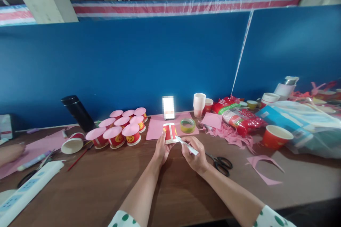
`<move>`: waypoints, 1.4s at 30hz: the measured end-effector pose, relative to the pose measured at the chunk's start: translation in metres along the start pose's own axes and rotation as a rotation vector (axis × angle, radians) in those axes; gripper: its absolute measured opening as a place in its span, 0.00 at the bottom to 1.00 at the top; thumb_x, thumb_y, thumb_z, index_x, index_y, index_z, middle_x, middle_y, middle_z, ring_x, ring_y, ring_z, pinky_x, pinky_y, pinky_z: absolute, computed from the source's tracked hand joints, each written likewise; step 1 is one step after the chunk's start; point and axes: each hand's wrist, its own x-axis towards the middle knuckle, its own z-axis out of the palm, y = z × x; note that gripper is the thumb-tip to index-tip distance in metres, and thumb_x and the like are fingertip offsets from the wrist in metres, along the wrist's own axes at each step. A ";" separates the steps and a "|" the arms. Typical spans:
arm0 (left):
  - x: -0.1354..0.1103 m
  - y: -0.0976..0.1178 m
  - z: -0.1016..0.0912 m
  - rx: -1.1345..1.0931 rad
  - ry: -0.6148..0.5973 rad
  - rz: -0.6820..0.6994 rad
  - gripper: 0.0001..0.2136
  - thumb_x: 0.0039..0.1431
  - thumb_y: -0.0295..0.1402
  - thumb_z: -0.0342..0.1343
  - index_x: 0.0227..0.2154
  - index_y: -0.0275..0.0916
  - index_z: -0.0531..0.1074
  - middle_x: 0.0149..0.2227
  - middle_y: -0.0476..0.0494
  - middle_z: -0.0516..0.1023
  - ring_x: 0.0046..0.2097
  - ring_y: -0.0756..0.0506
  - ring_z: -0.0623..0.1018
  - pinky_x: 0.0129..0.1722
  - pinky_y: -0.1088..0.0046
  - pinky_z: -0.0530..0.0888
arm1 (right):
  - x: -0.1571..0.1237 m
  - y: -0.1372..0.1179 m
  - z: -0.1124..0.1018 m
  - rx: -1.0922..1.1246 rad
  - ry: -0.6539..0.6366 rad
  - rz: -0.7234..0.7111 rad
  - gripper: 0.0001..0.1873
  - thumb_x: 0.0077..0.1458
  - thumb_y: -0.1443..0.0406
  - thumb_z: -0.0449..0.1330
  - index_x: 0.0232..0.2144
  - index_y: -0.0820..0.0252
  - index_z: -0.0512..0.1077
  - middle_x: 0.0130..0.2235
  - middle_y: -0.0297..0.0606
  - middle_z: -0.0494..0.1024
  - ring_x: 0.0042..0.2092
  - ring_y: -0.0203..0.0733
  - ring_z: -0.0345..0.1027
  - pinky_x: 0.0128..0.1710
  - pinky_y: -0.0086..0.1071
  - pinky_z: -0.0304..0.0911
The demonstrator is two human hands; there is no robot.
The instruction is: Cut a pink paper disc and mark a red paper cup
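Observation:
My left hand (161,149) is closed around a red paper cup (170,132) with a white stripe and gold marks, its wide rim facing down. A slim white tube (189,145) is pinched in my right hand (195,154), its narrow tip at the cup's lower right edge. Whether the tip touches the cup I cannot tell. Behind the cup lies a pink paper sheet (154,127) with a roll of green-yellow tape (187,126) on it. Black-handled scissors (222,165) rest just right of my right hand.
Left stand several red cups topped with pink discs (113,132), a black bottle (78,113), a tipped cup (72,143) and a power strip (29,191). Another person's hand (10,154) is far left. Right are stacked cups (199,104), pink scraps (231,136) and a red cup (276,137).

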 end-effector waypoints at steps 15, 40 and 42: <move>0.000 0.001 0.002 0.017 -0.009 0.019 0.19 0.51 0.44 0.54 0.42 0.38 0.69 0.42 0.39 0.75 0.44 0.42 0.74 0.44 0.64 0.70 | -0.001 0.002 0.000 0.028 -0.009 0.007 0.07 0.55 0.67 0.51 0.34 0.60 0.68 0.31 0.40 0.73 0.33 0.41 0.67 0.35 0.33 0.63; 0.002 -0.001 0.000 -0.021 -0.003 0.013 0.16 0.51 0.43 0.54 0.40 0.38 0.69 0.40 0.41 0.76 0.44 0.43 0.74 0.45 0.64 0.69 | 0.002 0.000 0.001 -0.029 -0.007 -0.027 0.06 0.53 0.67 0.52 0.34 0.58 0.68 0.32 0.39 0.73 0.33 0.42 0.66 0.35 0.34 0.63; 0.003 -0.002 -0.002 -0.016 -0.002 0.005 0.16 0.51 0.43 0.54 0.39 0.37 0.70 0.40 0.40 0.76 0.43 0.44 0.75 0.45 0.64 0.69 | 0.001 0.000 0.002 -0.018 -0.018 -0.013 0.05 0.54 0.66 0.52 0.33 0.58 0.68 0.30 0.39 0.72 0.32 0.42 0.66 0.34 0.34 0.63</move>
